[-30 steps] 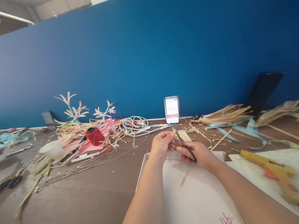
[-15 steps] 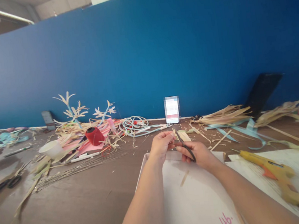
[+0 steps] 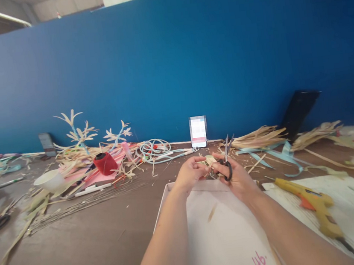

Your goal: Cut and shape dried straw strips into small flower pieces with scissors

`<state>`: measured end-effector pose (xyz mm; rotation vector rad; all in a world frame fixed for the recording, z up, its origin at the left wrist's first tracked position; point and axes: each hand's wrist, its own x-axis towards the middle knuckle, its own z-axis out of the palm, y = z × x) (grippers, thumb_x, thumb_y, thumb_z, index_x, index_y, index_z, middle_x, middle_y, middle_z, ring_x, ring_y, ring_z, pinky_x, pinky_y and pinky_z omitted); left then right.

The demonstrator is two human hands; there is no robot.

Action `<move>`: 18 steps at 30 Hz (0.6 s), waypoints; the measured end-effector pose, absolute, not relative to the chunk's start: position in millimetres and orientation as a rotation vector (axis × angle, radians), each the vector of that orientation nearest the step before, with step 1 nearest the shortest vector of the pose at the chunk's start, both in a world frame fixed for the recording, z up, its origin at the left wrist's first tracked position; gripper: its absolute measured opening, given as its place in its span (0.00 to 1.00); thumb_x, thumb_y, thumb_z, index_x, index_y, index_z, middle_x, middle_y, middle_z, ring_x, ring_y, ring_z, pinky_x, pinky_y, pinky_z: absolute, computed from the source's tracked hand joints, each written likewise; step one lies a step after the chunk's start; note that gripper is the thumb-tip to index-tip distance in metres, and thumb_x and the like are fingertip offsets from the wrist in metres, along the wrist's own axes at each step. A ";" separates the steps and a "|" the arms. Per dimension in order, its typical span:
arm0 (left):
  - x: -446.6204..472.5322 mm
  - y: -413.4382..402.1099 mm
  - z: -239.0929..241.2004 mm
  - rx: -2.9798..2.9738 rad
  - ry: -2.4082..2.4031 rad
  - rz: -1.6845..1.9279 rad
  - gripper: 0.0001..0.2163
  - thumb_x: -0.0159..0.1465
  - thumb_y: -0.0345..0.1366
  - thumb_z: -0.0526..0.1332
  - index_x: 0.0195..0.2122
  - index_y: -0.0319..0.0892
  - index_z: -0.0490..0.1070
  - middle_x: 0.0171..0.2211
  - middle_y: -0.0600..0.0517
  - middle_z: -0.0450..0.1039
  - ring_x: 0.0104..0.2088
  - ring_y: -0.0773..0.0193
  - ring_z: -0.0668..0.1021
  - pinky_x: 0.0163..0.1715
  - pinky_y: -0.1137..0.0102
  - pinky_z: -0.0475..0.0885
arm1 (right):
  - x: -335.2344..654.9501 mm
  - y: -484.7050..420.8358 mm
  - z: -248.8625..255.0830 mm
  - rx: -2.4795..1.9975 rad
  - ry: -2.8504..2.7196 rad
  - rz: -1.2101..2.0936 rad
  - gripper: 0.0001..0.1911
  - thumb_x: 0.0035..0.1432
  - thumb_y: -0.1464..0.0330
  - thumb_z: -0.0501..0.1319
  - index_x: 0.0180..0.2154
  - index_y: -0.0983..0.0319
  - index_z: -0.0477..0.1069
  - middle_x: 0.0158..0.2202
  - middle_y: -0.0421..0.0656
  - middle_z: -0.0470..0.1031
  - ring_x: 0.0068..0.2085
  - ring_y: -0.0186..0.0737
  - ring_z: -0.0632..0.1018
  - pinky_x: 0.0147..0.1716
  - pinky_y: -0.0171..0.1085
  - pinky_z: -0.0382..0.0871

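Observation:
My left hand [image 3: 191, 173] pinches a small pale strip of dried husk [image 3: 210, 161] at the far edge of a white box lid [image 3: 222, 225]. Black-handled scissors [image 3: 228, 167] sit in my right hand [image 3: 238, 178], their blades parted and pointing up and away. The thumb and fingertip of that hand also touch the pale strip, close to the left fingertips. A narrow tan scrap [image 3: 212, 212] lies on the lid below my hands.
A yellow glue gun [image 3: 316, 203] rests on papers at the right. Husk bundles [image 3: 258, 137] and blue ribbon lie behind it. At the left are a red thread spool [image 3: 105, 163], a white cup [image 3: 50, 181], wires and husk flowers [image 3: 82, 131]. A lit phone [image 3: 198, 132] leans on the blue partition.
The scissors have swung in my right hand, from slanting left to blades pointing up and apart. The pale strip now shows between both hands. The view has shifted slightly right.

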<state>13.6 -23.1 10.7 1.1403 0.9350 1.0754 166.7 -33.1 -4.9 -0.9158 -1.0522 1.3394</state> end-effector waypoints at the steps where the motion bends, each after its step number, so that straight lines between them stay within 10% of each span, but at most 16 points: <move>1: 14.5 -23.6 11.2 1.169 0.956 1.055 0.21 0.48 0.33 0.68 0.44 0.38 0.67 0.26 0.52 0.71 0.26 0.70 0.73 0.26 0.75 0.66 | 166.8 -33.0 -4.8 -0.918 -1.046 1.341 0.26 0.44 0.66 0.67 0.47 0.58 0.68 0.27 0.38 0.69 0.25 0.30 0.66 0.16 0.28 0.50; 11: 15.3 -24.5 10.6 1.091 0.990 0.954 0.14 0.53 0.41 0.63 0.37 0.36 0.72 0.30 0.48 0.73 0.25 0.72 0.71 0.25 0.76 0.65 | 168.8 -31.4 -5.1 -0.933 -1.019 1.275 0.23 0.44 0.66 0.67 0.45 0.57 0.69 0.29 0.36 0.69 0.22 0.27 0.62 0.17 0.29 0.51; 18: 14.2 -26.7 12.7 0.850 0.748 0.724 0.11 0.54 0.37 0.63 0.36 0.36 0.70 0.29 0.47 0.73 0.16 0.81 0.59 0.13 0.83 0.46 | 170.7 -34.4 -1.8 -0.767 -1.026 1.332 0.23 0.47 0.70 0.66 0.48 0.54 0.68 0.29 0.35 0.67 0.25 0.28 0.66 0.23 0.30 0.58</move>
